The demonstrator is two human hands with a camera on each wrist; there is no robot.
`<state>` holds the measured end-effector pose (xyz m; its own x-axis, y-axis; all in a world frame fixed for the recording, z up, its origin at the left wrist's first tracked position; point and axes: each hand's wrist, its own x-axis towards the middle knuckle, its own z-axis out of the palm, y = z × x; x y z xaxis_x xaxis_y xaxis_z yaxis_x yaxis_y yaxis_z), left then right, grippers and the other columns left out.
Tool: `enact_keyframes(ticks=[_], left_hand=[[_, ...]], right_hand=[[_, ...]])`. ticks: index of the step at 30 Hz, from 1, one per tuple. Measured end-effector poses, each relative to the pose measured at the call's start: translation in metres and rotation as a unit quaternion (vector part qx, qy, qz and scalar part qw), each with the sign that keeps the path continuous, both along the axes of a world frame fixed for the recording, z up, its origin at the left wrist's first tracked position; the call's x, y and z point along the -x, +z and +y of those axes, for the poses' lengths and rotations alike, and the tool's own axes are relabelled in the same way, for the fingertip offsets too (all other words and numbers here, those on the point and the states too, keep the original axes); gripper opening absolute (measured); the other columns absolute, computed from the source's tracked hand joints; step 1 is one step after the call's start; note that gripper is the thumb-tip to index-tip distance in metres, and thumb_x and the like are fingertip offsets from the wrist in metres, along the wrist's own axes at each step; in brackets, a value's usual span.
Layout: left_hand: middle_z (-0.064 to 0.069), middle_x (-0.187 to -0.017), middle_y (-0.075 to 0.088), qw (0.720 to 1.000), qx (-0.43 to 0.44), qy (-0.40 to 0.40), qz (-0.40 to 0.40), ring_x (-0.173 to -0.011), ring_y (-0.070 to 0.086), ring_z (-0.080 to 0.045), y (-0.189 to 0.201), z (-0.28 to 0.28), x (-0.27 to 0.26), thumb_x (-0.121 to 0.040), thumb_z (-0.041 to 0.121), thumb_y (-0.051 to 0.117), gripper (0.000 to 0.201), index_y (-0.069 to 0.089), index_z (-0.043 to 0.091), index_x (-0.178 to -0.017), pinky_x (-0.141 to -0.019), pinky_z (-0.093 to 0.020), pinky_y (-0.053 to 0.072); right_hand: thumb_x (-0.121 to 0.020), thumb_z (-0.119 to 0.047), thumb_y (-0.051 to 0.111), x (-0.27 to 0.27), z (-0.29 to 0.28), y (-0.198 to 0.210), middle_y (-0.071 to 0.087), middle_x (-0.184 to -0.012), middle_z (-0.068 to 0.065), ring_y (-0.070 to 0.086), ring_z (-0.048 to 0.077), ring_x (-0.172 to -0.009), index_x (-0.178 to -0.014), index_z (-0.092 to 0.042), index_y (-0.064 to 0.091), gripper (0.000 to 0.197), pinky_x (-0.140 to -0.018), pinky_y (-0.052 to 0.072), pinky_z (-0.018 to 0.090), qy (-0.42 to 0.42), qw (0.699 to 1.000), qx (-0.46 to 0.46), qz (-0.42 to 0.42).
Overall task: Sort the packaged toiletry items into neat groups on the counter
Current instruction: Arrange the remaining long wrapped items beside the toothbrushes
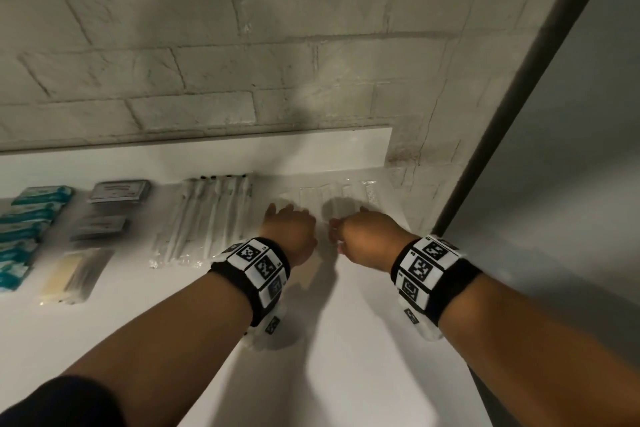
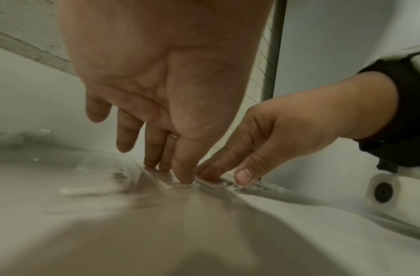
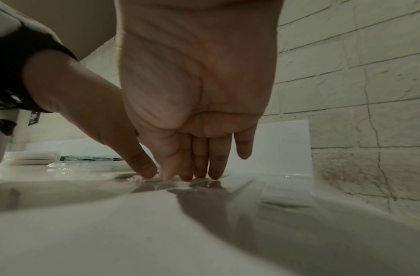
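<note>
Clear-wrapped comb packets (image 1: 332, 196) at the tabletop's (image 1: 194, 322) far right are being squared up, left hand (image 1: 289, 229) and right hand (image 1: 367, 236) flat-fingered, nothing gripped; next, light sideways nudging is judged needed.

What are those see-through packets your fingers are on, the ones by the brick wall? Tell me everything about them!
The clear packets are flat, see-through plastic sleeves, each with a pale, narrow thing inside that is too blurry to name. They lie side by side in a row on the white counter, near its back edge. The left hand and right hand press straight fingertips on the near ends.
</note>
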<state>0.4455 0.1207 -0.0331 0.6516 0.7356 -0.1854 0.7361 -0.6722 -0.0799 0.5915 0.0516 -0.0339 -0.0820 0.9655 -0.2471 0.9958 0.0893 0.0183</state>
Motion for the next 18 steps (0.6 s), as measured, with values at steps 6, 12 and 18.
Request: enact_keyframes(ticks=[6, 12, 18], left_hand=[[0.000, -0.143, 0.046, 1.000, 0.012, 0.007, -0.018, -0.136, 0.036, -0.022, 0.000, 0.001, 0.001, -0.093, 0.036, 0.046, 0.044, 0.045, 0.019, -0.134, -0.113, -0.048, 0.019], [-0.005, -0.153, 0.035, 0.999, -0.006, 0.038, -0.018, -0.140, 0.032, -0.022, 0.008, -0.001, 0.027, -0.089, 0.014, 0.038, 0.053, 0.040, 0.013, -0.142, -0.117, -0.048, 0.011], [-0.002, -0.154, 0.030, 0.997, 0.037, 0.028, 0.059, -0.144, 0.022, -0.026, 0.010, -0.004, 0.039, -0.089, 0.010, 0.031, 0.059, 0.028, 0.010, -0.147, -0.116, -0.054, 0.007]], right_hand=[[-0.094, -0.028, 0.048, 0.000, -0.001, -0.001, 0.062, -0.127, 0.001, 0.058, 0.026, -0.115, -0.127, -0.025, 0.057, 0.035, -0.111, 0.029, 0.038, -0.008, 1.000, -0.004, 0.021], [-0.098, -0.029, 0.044, 0.018, -0.006, 0.015, 0.035, -0.154, -0.003, 0.038, 0.020, -0.138, -0.143, -0.019, 0.043, 0.046, -0.120, 0.018, 0.041, 0.015, 0.999, -0.004, 0.032], [-0.097, -0.034, 0.045, 0.036, 0.001, 0.010, 0.031, -0.156, -0.003, 0.040, 0.022, -0.137, -0.139, -0.020, 0.050, 0.044, -0.118, 0.013, 0.045, 0.049, 0.998, 0.037, 0.018]])
